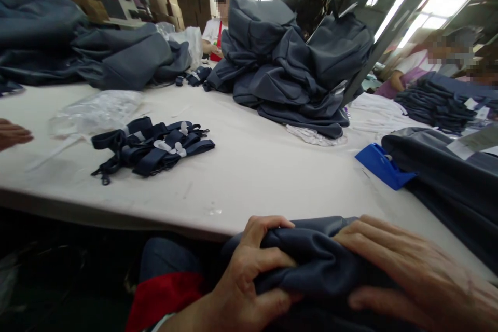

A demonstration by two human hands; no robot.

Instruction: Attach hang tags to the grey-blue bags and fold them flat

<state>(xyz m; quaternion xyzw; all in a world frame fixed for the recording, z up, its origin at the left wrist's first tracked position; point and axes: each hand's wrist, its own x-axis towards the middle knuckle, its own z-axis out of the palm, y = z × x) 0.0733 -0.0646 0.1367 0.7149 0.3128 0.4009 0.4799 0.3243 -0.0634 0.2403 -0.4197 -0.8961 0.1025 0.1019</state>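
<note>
A dark blue, leather-like bag [311, 254] is bunched up at the table's front edge, its lower part hidden below my hands. My left hand [252, 270] grips its left side, the fingers curled over a fold and the thumb beneath. On the other side, my right hand [408, 264] clasps the material, with long fingers laid over the top and the thumb underneath. Beyond the left hand lies a bunch of navy straps [155, 148] with white ties and dark clips. A blue plastic piece [383, 166] rests near more dark material at the right.
A large heap of dark blue bags [280, 62] stands mid-table, and another pile [116, 57] sits at the back left. Clear plastic bags [97, 111] lie by the straps. Another person's hand [13, 134] shows at the left edge. A slanted metal post [389, 36] rises at the right.
</note>
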